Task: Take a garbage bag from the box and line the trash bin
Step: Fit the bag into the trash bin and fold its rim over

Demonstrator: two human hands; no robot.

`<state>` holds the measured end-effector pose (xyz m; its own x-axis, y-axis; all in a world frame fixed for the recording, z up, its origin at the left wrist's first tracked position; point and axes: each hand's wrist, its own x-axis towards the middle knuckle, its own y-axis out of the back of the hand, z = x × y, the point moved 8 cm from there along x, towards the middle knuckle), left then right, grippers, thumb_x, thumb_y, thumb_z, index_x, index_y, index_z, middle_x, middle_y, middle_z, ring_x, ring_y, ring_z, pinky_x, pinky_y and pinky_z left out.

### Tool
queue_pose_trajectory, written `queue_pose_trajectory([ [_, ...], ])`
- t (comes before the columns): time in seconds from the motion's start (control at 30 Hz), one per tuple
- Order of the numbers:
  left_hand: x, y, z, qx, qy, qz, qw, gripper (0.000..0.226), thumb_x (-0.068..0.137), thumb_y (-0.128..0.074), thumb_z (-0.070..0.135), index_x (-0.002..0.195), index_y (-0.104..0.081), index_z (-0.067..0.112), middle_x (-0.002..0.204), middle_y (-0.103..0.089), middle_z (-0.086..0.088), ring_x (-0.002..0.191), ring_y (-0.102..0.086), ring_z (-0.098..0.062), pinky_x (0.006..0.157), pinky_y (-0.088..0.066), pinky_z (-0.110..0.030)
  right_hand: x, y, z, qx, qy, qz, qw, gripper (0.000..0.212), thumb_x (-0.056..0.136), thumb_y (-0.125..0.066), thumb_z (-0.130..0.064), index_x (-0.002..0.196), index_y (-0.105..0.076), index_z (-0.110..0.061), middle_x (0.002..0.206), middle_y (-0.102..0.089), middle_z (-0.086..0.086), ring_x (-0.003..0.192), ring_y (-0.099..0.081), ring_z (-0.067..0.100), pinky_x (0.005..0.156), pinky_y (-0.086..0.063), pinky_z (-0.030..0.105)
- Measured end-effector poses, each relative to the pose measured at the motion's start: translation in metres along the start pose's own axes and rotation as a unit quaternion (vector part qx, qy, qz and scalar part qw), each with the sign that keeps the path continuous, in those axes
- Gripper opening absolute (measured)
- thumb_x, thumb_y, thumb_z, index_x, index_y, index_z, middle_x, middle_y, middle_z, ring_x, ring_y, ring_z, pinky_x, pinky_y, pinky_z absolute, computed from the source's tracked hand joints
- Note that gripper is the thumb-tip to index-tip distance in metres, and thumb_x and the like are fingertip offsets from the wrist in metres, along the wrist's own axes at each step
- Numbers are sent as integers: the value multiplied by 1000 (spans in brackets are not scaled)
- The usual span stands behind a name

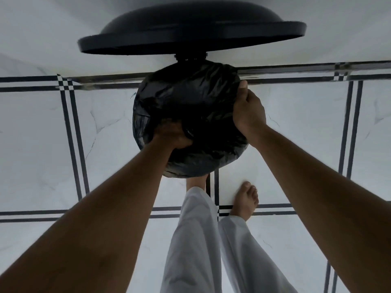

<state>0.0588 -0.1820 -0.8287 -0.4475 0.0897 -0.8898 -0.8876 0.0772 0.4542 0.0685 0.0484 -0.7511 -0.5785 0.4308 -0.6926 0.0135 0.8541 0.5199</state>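
Note:
A round trash bin stands on the floor straight below me, its open top covered by a black garbage bag [190, 106] that drapes over the rim and sags inward. The bin's dark lid [190, 32] stands raised behind it on its hinge. My left hand [172, 135] reaches into the bag at the near left rim, fingers curled into the plastic. My right hand [247, 111] grips the bag's edge at the right rim, thumb pointing up along the side. The box is not in view.
White marble-look floor tiles with dark double border lines [72, 134] spread all around. A pale wall [42, 39] rises behind the bin. My bare feet [246, 199] and white trousers [190, 240] stand close in front of the bin.

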Motion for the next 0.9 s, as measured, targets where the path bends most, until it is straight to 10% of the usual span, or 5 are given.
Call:
queue_pose_trajectory([
  [0.53,-85,51,47,-243,-131,272,922,25,98,-60,22,116,-78,19,118,-74,-6,106,-73,-27,95,-60,-38,2,-2,1,-17,21,1,1000,67,117,-16,-61,143,-64,-22,120,-67,0,125,-62,26,97,-39,35],
  [0.9,35,-13,33,-258,49,-1,965,64,114,-55,34,167,-37,2,174,-38,-21,161,-37,-38,127,-27,-36,11,-3,9,-38,56,22,997,65,117,-15,-61,138,-66,-26,111,-65,-8,110,-58,20,94,-37,34],
])
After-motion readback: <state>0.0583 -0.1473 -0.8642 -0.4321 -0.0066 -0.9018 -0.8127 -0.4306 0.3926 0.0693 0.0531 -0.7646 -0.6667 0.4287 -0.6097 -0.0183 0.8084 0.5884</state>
